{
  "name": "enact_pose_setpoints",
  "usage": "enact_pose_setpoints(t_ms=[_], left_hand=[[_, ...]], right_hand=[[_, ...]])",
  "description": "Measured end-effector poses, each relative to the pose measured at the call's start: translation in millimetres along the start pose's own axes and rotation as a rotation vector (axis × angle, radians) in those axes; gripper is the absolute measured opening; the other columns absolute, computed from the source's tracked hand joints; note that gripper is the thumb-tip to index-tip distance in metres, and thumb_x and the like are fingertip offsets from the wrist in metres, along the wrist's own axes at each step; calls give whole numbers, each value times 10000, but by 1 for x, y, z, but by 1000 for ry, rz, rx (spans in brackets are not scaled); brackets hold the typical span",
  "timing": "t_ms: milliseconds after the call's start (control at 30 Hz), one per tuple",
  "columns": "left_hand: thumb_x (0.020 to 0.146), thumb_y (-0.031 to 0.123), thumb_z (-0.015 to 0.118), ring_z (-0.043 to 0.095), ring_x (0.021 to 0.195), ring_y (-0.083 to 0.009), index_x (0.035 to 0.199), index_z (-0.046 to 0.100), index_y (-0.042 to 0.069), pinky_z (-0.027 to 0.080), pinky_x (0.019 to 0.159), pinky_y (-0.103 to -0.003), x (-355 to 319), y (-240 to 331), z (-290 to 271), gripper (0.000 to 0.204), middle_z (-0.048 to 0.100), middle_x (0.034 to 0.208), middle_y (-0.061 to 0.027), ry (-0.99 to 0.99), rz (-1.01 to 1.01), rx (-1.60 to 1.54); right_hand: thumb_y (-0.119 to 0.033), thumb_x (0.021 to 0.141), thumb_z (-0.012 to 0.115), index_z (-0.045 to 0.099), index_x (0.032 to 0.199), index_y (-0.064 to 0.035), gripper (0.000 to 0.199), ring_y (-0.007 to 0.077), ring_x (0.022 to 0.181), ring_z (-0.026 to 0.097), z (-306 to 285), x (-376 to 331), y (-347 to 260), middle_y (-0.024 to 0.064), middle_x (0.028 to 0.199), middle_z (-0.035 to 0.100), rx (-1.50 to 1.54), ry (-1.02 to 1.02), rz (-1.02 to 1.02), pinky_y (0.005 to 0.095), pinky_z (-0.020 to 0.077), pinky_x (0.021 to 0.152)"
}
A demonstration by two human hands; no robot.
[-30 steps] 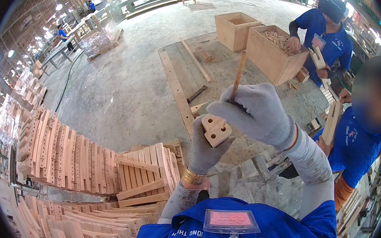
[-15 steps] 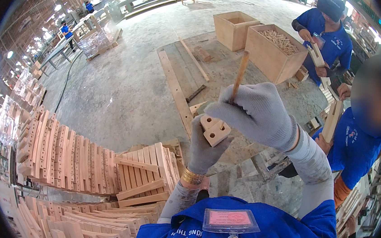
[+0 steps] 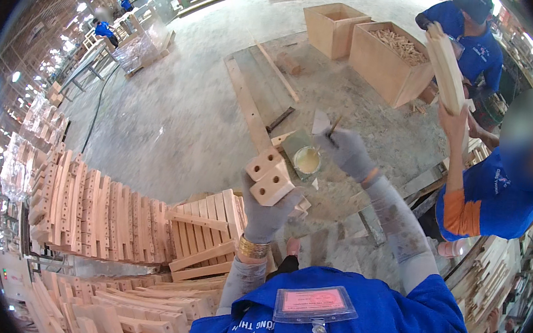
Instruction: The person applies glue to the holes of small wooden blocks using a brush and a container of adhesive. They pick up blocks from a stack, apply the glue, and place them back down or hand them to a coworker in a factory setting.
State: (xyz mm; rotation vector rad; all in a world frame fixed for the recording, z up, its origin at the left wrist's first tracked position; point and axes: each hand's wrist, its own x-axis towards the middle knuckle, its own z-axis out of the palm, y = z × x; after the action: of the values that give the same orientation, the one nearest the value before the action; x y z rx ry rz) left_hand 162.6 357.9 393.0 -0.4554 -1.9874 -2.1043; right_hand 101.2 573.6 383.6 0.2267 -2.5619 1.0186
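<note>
Mid-frame, the gloved left hand (image 3: 267,218) grips two drilled wooden pieces (image 3: 269,181); to their right, the right hand (image 3: 347,153) pinches a stick (image 3: 335,124). Lower centre: pink badge (image 3: 316,301), print too small to read.

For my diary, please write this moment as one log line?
left hand: holding wood | right hand: holding stick | cup: seen between hands

Left hand (image 3: 268,217): covered in plain grey
Right hand (image 3: 348,153): covered in matching grey
Stick (image 3: 336,125): toned brown
Wooden pieces (image 3: 275,193): tinted pale tan, dotted with dark holes
Bracelet (image 3: 253,248): coloured gold
Shirt (image 3: 386,316): dyed blue, lettered in white
</note>
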Motion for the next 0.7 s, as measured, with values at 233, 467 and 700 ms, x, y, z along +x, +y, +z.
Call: enact_pose_setpoints(t_ms=[233, 467, 700], left_hand=[[647, 118, 814, 568, 882, -146, 1142, 344, 49, 514, 697, -258, -13, -11, -23, 686, 513, 1034, -81, 42, -183, 103], [647, 126, 814, 571, 866, -144, 1139, 345, 54, 516, 682, -256, -11, -11, -23, 683, 515, 1021, -76, 65, -107, 122], [639, 93, 808, 571, 885, -139, 1146, 339, 51, 521, 686, -255, -6, -8, -14, 692, 516, 1037, -80, 37, -19, 170]], right_hand=[[-352, 844, 560, 648, 826, -84, 283, 342, 675, 597, 95, -42, 78, 148, 719, 616, -14, -168, 46, 409, 460, 593], [-288, 851, 571, 656, 884, -83, 224, 312, 691, 616, 92, -52, 76, 136, 757, 636, 227, -22, 124, 367, 480, 596], [-269, 891, 554, 628, 957, -17, 271, 106, 659, 602, 59, -50, 59, 47, 780, 645, 808, 91, 527, 247, 475, 581]])
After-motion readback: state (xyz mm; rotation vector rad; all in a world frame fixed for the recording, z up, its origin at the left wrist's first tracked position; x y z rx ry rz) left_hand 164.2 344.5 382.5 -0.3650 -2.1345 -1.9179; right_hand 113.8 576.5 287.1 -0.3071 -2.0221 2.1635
